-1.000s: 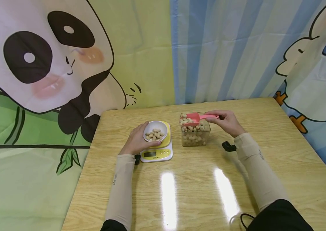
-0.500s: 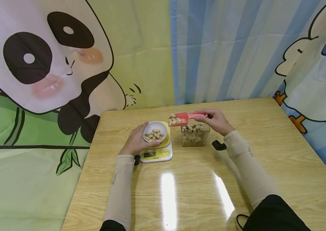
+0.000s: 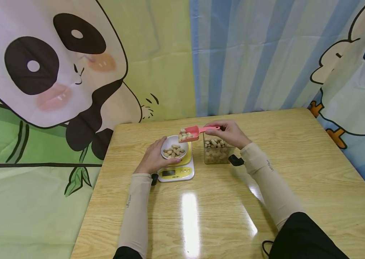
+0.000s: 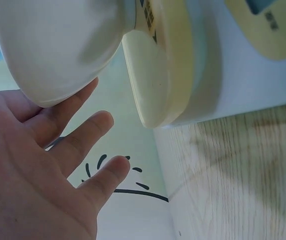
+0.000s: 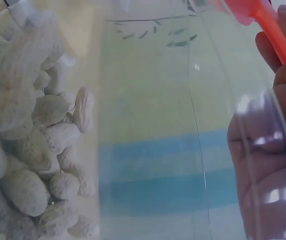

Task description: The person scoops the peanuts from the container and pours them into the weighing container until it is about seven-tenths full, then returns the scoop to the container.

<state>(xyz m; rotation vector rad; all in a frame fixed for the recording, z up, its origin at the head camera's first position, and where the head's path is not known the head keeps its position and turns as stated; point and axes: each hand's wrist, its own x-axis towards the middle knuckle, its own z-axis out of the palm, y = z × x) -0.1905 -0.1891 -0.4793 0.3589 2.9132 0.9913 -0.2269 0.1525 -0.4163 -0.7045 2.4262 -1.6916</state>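
Observation:
My left hand [image 3: 152,158] holds a white bowl [image 3: 167,142] by its side, thumb at the near side and fingers around the far left. In the bowl lie several peanuts [image 3: 174,151]. A yellow and white kitchen scale [image 3: 187,172] is under the bowl; the left wrist view has the bowl's outer wall [image 4: 58,45] against the fingers. Pinched by its handle in my right hand [image 3: 233,134] is a pink scoop [image 3: 195,133] loaded with peanuts [image 3: 185,134], its mouth over the bowl's right rim.
A clear plastic box [image 3: 209,158] of peanuts stands right of the scale, below my right hand; its wall spans the right wrist view, with peanuts [image 5: 25,192] behind it. The wooden table [image 3: 156,223] ends at a printed curtain [image 3: 234,54].
My right hand has carried the loaded scoop left, from over the peanut box to the bowl's right rim. The left hand and bowl stay in place.

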